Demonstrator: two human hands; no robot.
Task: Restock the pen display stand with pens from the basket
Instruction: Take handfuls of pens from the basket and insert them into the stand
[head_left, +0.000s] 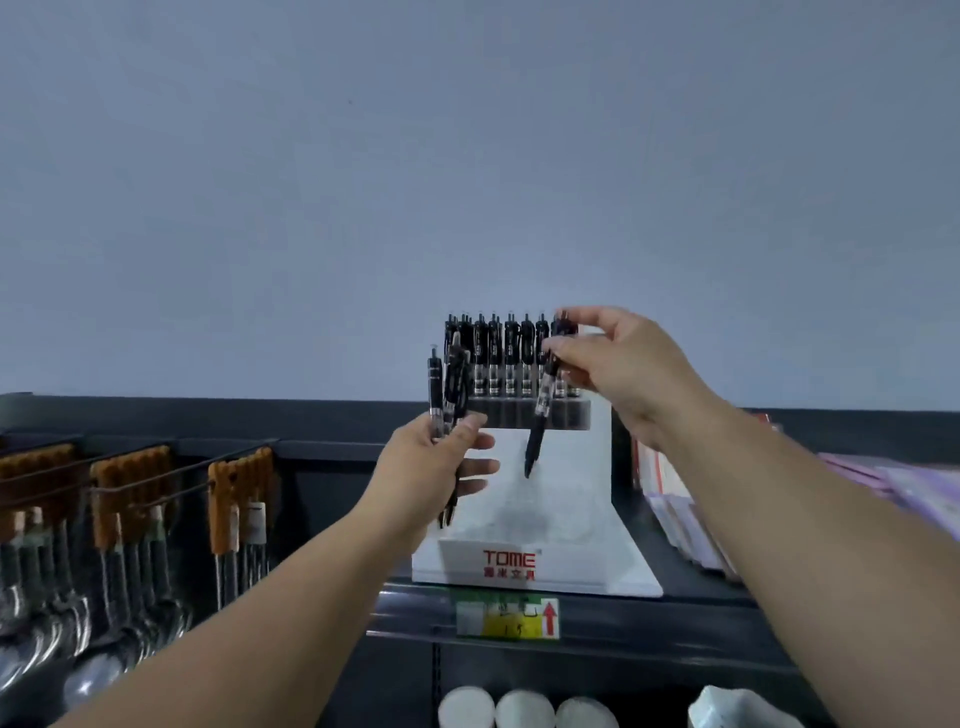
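A white pen display stand (530, 519) marked TOME sits on the top shelf, with a row of several black pens (498, 358) standing upright in its back tier. My right hand (623, 369) pinches one black pen (537, 421) by its top, its tip hanging down over the stand's white front tiers. My left hand (441, 462) grips a bunch of black pens (449, 400) upright, just left of the stand. The basket is not in view.
Spoons on brown cards (135, 509) hang from hooks at the left. Packets in pink and white wrappers (691, 519) lie right of the stand. A price label (509, 618) sits on the shelf edge; white rolls (519, 709) stand on the shelf below.
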